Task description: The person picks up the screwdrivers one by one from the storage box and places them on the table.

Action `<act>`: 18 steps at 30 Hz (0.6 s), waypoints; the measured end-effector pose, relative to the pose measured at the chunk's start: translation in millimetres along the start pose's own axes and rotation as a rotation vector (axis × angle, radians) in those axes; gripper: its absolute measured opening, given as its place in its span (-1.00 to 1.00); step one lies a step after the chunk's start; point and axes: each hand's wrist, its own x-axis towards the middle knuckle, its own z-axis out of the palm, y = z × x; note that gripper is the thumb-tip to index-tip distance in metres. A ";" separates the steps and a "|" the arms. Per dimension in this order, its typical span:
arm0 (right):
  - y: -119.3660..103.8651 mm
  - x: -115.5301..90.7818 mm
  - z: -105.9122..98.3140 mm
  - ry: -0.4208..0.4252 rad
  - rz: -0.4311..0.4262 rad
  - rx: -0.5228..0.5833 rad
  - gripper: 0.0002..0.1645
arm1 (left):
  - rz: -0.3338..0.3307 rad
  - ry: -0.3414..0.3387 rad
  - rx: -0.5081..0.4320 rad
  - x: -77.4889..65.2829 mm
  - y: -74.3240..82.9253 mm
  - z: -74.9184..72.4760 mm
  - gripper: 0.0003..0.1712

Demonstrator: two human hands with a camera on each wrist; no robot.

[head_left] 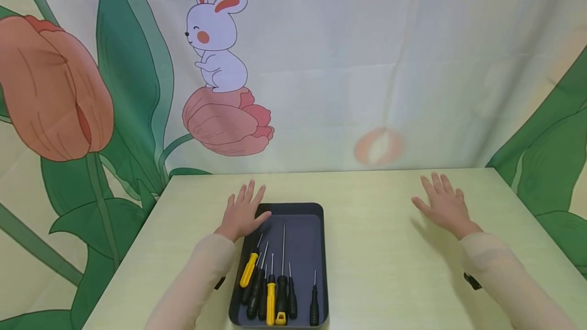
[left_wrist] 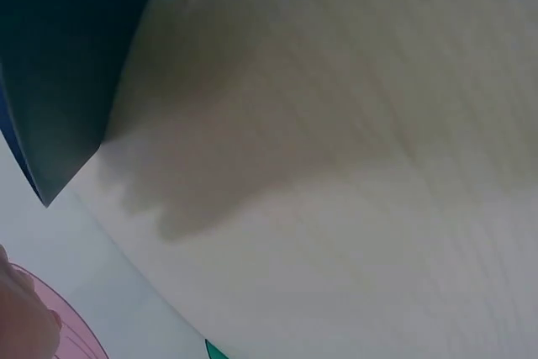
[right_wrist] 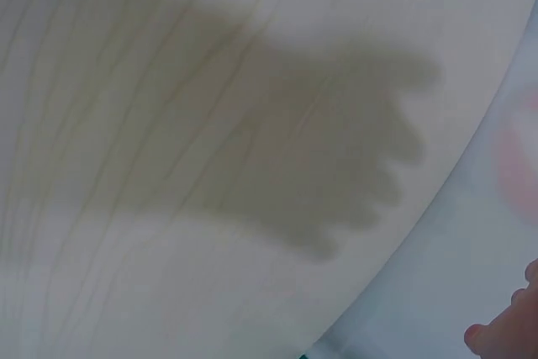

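A dark grey tray (head_left: 304, 238) lies on the table left of centre, holding several screwdrivers. Some have black handles, like the small screwdriver (head_left: 314, 305) alone at the tray's right side; others are yellow, like the screwdriver (head_left: 249, 270) at the left. My left hand (head_left: 242, 214) is spread with straight fingers by the tray's upper left edge, its thumb over the rim; whether it touches cannot be told. Well to the right, my right hand (head_left: 446, 207) hovers above the table with fingers spread, holding nothing. Its shadow (right_wrist: 294, 132) falls on the tabletop in the right wrist view.
The pale wood-grain table (head_left: 367, 248) ends at a far edge just beyond the hands. Behind it hangs a white cloth (head_left: 321, 80) printed with a rabbit (head_left: 217, 39) and tulips. In the left wrist view the tray wall (left_wrist: 67, 65) fills the upper left corner.
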 end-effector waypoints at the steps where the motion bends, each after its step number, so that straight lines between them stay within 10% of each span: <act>1: -2.0 -0.5 0.6 0.003 -0.011 0.000 -0.12 | 0.008 0.003 -0.014 -2.7 0.2 1.2 -0.17; 18: -53.8 -10.5 16.8 0.021 -0.171 -0.014 -0.17 | 0.023 -0.027 -0.061 -30.1 2.5 20.9 -0.16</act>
